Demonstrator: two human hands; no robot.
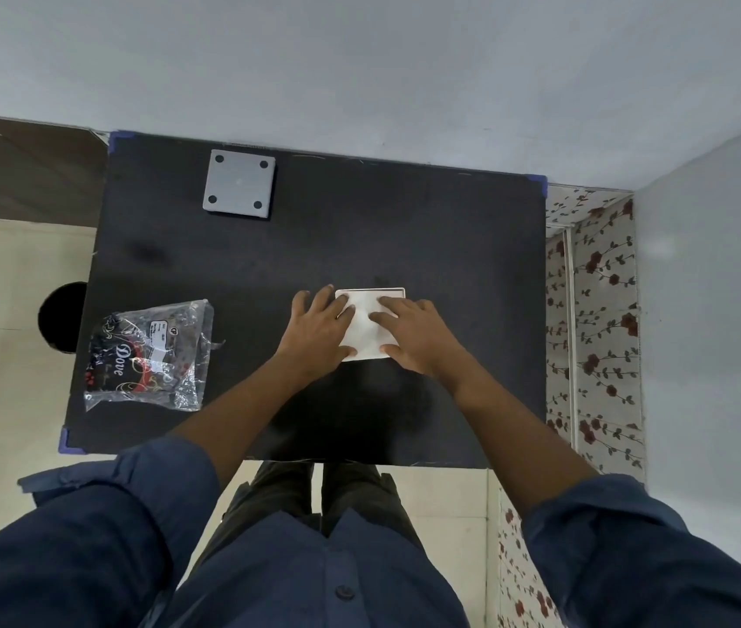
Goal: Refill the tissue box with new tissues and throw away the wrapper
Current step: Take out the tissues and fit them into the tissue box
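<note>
A white stack of tissues sits in a square tissue box whose thin rim shows at its far edge, in the middle of the black table. My left hand lies flat on the left side of the tissues with its fingers spread. My right hand presses on the right side, fingers pointing left. A crumpled clear plastic wrapper with dark "Dove" print lies at the table's left edge, apart from both hands. A grey square lid or base with four round feet lies at the far left of the table.
A round black bin stands on the floor just left of the table. A white wall runs behind the table. Floral-patterned covering lines the floor and wall to the right. My legs stand at the table's near edge.
</note>
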